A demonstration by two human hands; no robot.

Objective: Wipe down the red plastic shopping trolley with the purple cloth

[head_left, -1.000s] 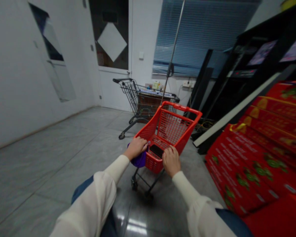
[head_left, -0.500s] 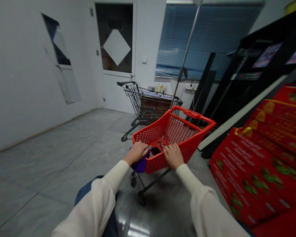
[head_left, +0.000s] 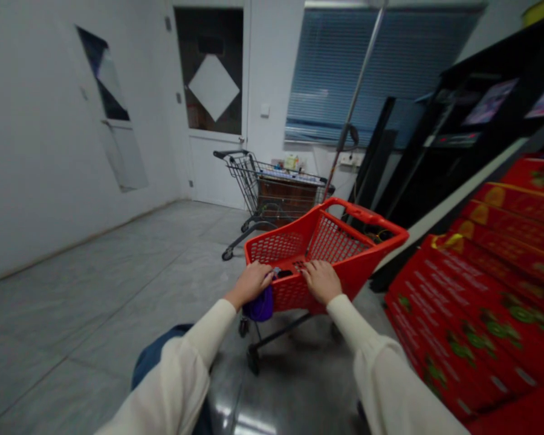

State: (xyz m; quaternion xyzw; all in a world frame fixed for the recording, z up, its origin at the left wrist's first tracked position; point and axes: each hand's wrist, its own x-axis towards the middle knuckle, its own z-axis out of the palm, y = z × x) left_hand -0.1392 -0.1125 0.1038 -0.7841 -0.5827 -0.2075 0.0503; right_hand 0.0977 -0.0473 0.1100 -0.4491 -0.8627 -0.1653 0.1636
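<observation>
Two grips on the near rim of my red plastic shopping cart (head_left: 344, 272): left hand (head_left: 250, 284) closed, just above what seems a purple cloth (head_left: 259, 306); right hand (head_left: 321, 281) curled over.

Left hand (head_left: 250, 283) half hides a purple object (head_left: 259, 306); far cart's contents (head_left: 290, 173) too small to tell.

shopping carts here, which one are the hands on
The red plastic cart, under the left hand and right hand; the wire cart stands untouched by the door.

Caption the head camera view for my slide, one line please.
Left hand and right hand hold the near rim of a red plastic shopping cart, purple fabric alongside, wire shopping cart ahead.
</observation>
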